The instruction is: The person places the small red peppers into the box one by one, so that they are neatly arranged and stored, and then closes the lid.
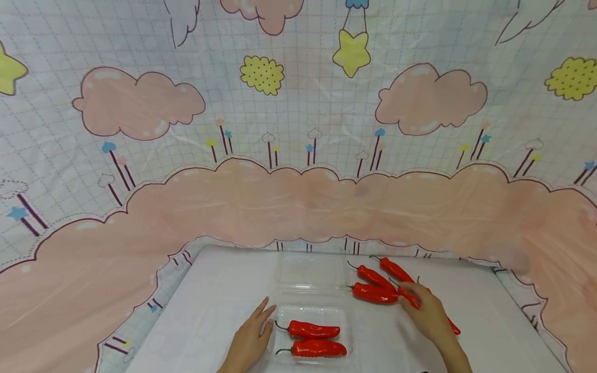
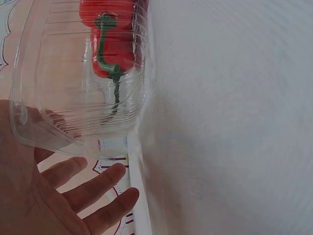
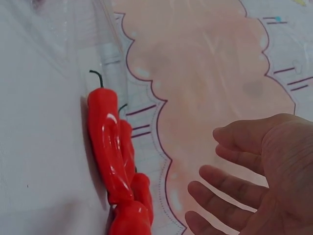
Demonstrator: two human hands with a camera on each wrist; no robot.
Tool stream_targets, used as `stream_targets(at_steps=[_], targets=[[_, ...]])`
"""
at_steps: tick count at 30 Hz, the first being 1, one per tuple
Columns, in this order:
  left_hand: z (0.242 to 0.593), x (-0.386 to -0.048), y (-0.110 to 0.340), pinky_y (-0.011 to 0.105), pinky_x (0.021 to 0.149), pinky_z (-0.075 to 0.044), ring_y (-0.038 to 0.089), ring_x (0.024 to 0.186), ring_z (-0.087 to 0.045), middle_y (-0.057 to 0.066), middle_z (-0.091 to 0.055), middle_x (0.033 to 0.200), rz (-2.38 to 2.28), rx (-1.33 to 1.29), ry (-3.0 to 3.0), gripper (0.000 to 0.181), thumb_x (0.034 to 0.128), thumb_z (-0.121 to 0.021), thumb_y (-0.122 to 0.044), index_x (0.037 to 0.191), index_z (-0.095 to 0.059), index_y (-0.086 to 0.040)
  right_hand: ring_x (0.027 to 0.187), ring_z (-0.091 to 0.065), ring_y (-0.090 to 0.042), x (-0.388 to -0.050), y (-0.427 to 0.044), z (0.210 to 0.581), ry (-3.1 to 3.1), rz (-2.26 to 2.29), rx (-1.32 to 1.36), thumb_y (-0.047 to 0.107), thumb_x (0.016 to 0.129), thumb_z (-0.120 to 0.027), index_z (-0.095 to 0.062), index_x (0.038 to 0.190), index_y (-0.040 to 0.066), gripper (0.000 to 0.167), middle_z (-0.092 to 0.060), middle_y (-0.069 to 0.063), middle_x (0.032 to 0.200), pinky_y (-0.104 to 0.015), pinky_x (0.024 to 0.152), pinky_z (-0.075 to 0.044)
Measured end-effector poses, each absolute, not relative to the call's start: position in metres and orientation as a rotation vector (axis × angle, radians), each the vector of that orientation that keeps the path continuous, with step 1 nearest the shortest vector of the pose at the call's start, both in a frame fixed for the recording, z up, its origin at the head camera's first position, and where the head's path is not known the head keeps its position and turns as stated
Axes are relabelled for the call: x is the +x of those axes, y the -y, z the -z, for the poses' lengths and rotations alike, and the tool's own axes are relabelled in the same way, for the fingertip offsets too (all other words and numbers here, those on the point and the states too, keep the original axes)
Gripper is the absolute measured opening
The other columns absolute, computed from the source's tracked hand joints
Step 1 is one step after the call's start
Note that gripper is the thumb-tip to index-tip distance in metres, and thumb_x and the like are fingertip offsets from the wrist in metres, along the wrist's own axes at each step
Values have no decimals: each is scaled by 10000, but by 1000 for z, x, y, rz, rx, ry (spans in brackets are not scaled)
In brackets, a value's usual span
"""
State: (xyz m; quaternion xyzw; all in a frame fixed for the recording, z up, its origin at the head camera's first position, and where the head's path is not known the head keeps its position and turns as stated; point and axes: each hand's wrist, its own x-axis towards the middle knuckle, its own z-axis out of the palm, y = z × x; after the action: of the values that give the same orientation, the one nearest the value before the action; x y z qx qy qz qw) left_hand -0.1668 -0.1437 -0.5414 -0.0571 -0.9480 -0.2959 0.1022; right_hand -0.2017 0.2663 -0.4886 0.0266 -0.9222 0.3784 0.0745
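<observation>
Overall (head), we see loose red chilies [image 1: 373,293] at two o'clock from the clear clamshell [image 1: 310,313]; likely light, slippery, best pinched mid-body. Left wrist: left hand [image 2: 49,208] loosely spread. Right wrist: right hand [image 3: 286,178] wide, empty.

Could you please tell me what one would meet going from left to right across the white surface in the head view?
Left grip → clear container holding two red peppers → two leftmost loose red peppers → right grip.
</observation>
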Motion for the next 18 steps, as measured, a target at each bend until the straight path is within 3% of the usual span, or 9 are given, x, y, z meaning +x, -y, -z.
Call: stream_targets(at_steps=[18], targets=[[544, -168, 144, 557, 947, -513, 341, 1215, -613, 52, -495, 1502, 867, -156, 2810, 356, 968, -584, -179, 1320, -628, -151, 1224, -528, -463, -207, -278, 498, 2807, -1102, -43, 152, 927, -647, -590, 1304, 34, 400, -559, -286, 1338, -660, 1002, -426]])
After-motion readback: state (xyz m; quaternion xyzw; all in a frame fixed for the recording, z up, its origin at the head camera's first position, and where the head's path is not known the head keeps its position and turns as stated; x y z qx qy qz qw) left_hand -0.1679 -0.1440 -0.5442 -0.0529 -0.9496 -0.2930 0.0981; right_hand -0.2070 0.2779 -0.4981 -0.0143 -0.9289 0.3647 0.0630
